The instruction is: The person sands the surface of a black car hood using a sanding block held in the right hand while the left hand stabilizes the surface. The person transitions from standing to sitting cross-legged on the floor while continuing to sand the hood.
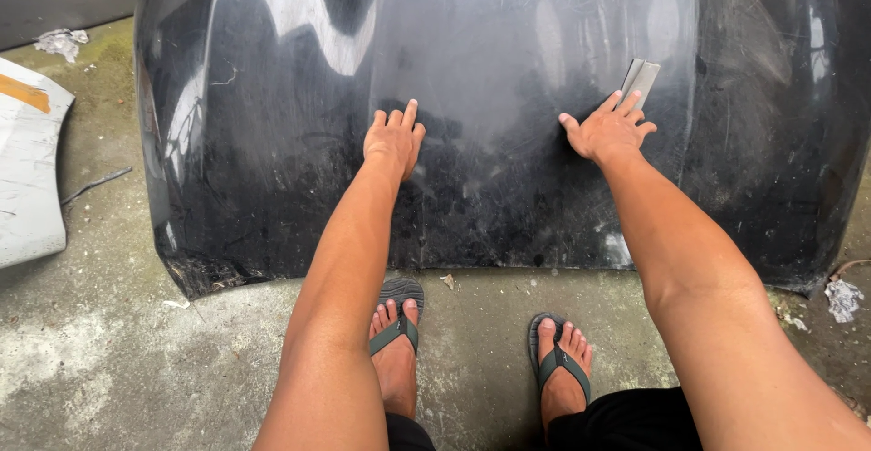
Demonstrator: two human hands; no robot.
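A large black car hood lies on the concrete floor in front of me, glossy at the far side and dull and scuffed near me. My left hand rests flat on the hood near its middle, fingers together and holding nothing. My right hand presses on the hood further right, with a folded grey sheet of sandpaper under its fingertips and sticking out beyond them. Both arms reach straight forward.
My feet in green flip-flops stand on the concrete just before the hood's near edge. A white body panel lies at the left. Crumpled paper scraps lie at the right and far left.
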